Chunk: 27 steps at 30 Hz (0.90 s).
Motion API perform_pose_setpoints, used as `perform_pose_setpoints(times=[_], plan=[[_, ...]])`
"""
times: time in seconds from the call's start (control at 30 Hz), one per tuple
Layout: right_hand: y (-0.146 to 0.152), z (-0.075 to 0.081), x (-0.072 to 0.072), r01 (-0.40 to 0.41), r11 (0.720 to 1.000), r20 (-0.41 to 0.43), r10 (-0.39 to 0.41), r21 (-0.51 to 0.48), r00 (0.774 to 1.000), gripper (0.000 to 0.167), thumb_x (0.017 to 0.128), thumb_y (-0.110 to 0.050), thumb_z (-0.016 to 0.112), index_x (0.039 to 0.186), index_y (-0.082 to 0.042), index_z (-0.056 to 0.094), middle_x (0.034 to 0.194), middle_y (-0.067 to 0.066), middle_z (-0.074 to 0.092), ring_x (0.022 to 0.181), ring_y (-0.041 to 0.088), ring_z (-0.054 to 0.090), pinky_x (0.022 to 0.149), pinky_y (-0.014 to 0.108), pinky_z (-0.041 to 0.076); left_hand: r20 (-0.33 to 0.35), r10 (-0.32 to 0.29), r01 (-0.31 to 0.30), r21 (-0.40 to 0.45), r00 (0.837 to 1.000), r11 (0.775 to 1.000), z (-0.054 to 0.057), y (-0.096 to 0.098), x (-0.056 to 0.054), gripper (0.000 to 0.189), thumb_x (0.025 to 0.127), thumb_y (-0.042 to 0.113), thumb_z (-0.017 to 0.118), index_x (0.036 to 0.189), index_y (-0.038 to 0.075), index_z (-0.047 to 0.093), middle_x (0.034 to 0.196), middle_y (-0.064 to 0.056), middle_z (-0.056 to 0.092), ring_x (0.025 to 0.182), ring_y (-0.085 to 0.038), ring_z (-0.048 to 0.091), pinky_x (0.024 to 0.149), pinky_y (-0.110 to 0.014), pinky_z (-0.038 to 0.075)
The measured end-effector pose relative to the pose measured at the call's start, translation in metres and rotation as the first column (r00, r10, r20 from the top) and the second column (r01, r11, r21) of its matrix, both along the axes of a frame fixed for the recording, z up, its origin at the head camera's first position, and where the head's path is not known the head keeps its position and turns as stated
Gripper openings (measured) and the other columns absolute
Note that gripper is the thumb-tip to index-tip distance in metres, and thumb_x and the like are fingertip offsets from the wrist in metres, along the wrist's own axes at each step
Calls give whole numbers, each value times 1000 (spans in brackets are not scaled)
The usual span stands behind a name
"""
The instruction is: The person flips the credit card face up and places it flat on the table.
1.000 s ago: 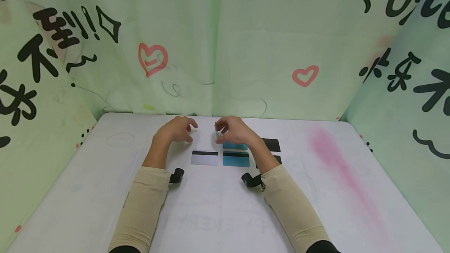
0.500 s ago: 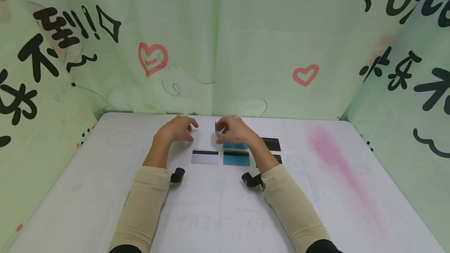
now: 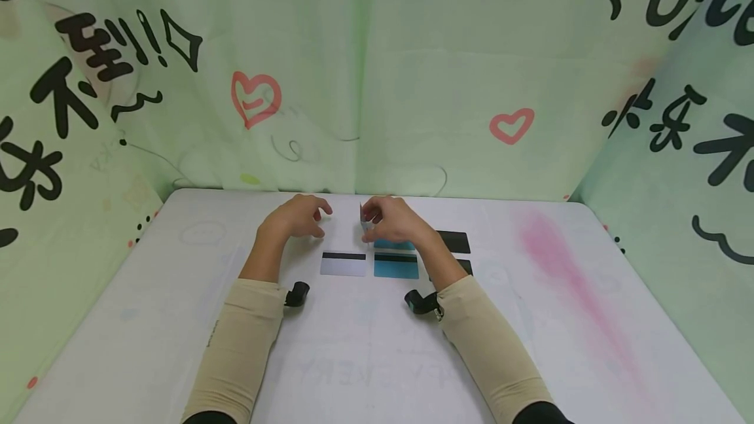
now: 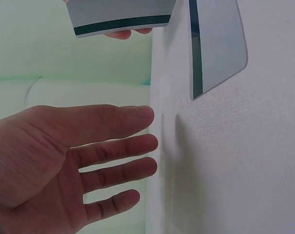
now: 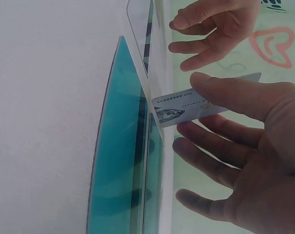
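Loosely spread, the left hand point(image 3: 294, 216) holds nothing, at nine o'clock from the right hand point(image 3: 391, 218), which pinches a pale card point(image 5: 186, 108). At the latter's seven o'clock lies a striped white card point(image 3: 343, 267), at six a blue card point(image 3: 396, 269); the right forearm point(image 3: 443, 263) partly hides two black cards point(image 3: 457, 243) at four. "NO." reads upside down on the pale card, digits blurry.

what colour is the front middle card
Front middle card: teal blue, dark stripe; best in the head view.
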State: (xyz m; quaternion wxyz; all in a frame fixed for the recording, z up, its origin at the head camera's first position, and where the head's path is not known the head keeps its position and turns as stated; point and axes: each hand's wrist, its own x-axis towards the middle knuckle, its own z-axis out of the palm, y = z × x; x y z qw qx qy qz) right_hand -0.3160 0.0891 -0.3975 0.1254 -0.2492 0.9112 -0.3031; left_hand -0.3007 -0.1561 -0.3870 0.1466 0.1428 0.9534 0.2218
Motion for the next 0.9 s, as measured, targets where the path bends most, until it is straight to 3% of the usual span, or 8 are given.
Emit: perform_pose_setpoints(times=[0.9], plan=[[-2,-2,0,38,999,38,-39,27,999,54,82,-17,88,130,-4,64,125,11,71,123,30,63,107,44,51,6,-1,1,0,1000,1000,1,0,0,51,89,10,78,138,7,64,124,-18,69,104,-29,65,96,-44,52]])
